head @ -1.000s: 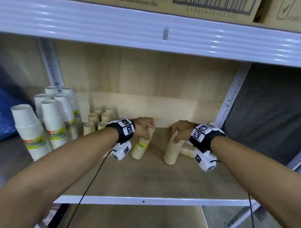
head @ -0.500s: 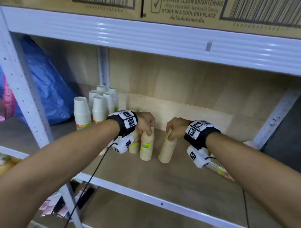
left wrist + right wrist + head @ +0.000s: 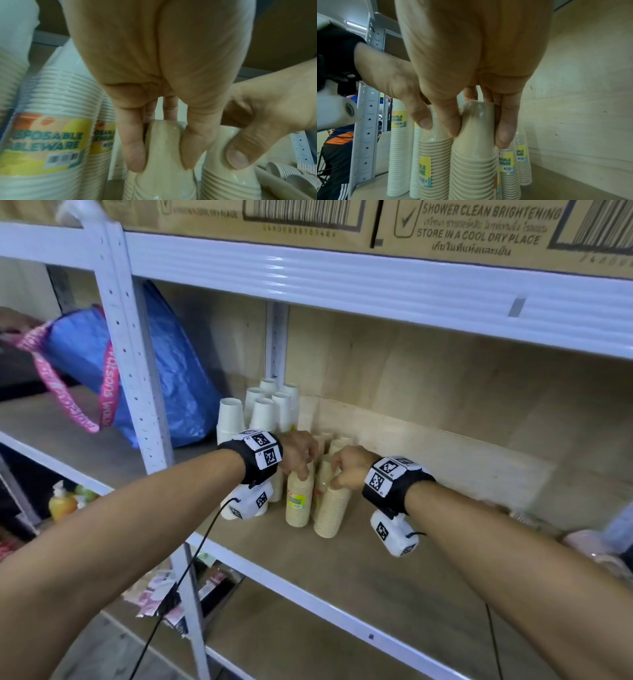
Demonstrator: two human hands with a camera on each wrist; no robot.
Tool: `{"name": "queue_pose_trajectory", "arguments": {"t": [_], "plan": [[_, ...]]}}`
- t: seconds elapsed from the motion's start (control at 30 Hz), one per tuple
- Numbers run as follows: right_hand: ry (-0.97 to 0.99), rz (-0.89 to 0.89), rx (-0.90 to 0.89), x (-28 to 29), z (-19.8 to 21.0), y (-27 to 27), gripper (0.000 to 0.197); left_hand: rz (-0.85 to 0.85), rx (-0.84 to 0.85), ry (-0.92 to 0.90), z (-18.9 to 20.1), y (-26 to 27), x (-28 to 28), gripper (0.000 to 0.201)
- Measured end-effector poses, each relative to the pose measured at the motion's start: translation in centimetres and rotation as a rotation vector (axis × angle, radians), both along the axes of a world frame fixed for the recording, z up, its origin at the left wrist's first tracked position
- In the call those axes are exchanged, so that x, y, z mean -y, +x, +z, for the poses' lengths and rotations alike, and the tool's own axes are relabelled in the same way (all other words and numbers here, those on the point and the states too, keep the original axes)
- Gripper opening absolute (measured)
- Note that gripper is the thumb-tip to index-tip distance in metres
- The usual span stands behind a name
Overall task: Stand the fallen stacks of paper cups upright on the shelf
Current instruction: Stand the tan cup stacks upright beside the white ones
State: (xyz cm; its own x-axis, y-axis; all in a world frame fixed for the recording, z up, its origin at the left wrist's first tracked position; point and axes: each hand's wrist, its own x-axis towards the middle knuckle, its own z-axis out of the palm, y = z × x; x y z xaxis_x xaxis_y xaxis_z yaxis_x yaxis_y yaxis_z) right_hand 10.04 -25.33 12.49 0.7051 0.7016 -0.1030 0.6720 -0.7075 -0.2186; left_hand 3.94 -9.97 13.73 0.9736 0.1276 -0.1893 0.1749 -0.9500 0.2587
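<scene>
Two beige paper-cup stacks stand upright side by side on the wooden shelf. My left hand grips the top of the labelled left stack from above; in the left wrist view its fingers pinch the top cup. My right hand grips the top of the right stack, and its fingers squeeze the top cup. More cups lie on their sides to the right.
Taller white cup stacks and several small beige stacks stand just behind and to the left. A white shelf post and a blue bag are further left. Cardboard boxes sit on the shelf above.
Both stacks were tilted a second ago and now stand upright. My hands have carried them left and back, close to the standing stacks. My view has turned right.
</scene>
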Motion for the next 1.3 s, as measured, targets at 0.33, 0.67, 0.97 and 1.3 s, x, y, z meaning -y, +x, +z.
{"name": "queue_pose_trajectory", "arguments": {"t": [0.33,0.67,0.97,1.3], "plan": [[0.062,-0.027,0.0,-2.4,-1.8,0.1,0.031,-0.007,0.017,0.069,-1.8,-0.1,-1.7,0.046],[-0.046,0.071,-0.021,-3.2,-0.4,0.7,0.028,-0.078,-0.006,0.027,-1.5,0.5,-2.4,0.039],[-0.016,0.092,0.027,-3.4,-0.4,0.7,0.036,-0.071,-0.004,0.035,-1.7,1.1,-2.4,0.019],[-0.016,0.133,0.083,-3.6,-0.2,0.6,0.042,-0.061,0.007,0.022,-1.9,1.1,-2.5,0.022]]}}
